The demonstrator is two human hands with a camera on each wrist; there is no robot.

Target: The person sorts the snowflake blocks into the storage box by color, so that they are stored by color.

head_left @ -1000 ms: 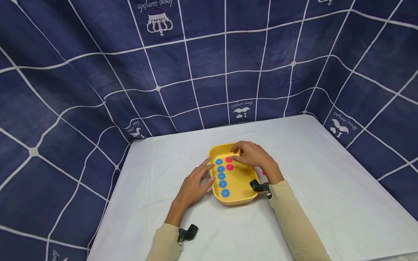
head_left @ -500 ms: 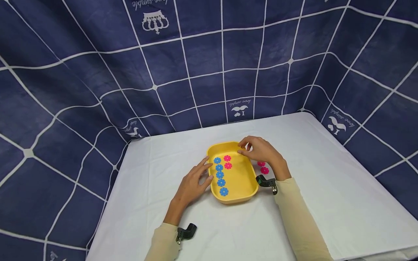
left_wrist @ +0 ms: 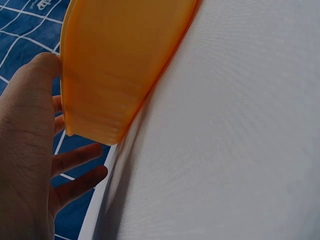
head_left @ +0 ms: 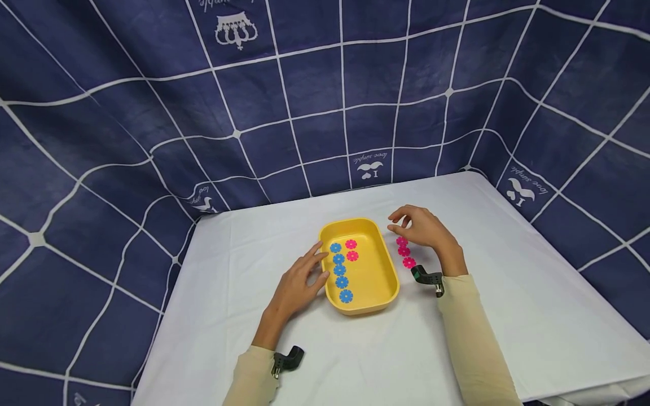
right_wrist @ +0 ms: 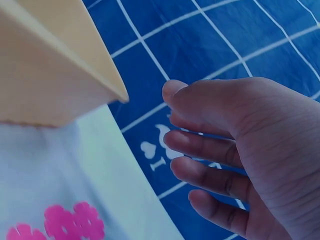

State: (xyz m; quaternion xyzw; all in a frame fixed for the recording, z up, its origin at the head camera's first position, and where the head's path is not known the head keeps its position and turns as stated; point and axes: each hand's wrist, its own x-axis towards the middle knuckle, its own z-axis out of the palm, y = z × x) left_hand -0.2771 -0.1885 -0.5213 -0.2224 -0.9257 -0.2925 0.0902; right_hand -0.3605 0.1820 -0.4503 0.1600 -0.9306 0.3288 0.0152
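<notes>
A yellow tray (head_left: 376, 285) lies on the table, holding a column of several blue flower-shaped discs (head_left: 341, 282) along its left side and two pink ones (head_left: 351, 244) beside them. My left hand (head_left: 297, 287) rests at the tray's left rim, fingers spread and thumb against the edge. To the right of the tray, my right hand (head_left: 424, 226) hovers over the table with fingers loosely bent and nothing between them. Just below its fingertips, a row of pink flower-shaped discs (head_left: 403, 251) lies on the cloth. The right wrist view shows these pink discs (right_wrist: 75, 220) under the tray's corner.
A white cloth (head_left: 228, 282) covers the table. Dark blue curtains (head_left: 315, 84) with white grid lines hang behind it and at both sides. Each wrist wears a small black camera (head_left: 290, 359).
My right hand has let go of a pink disc in the tray and moved right, out over the table, uncovering the pink discs there. My left hand stays at the rim.
</notes>
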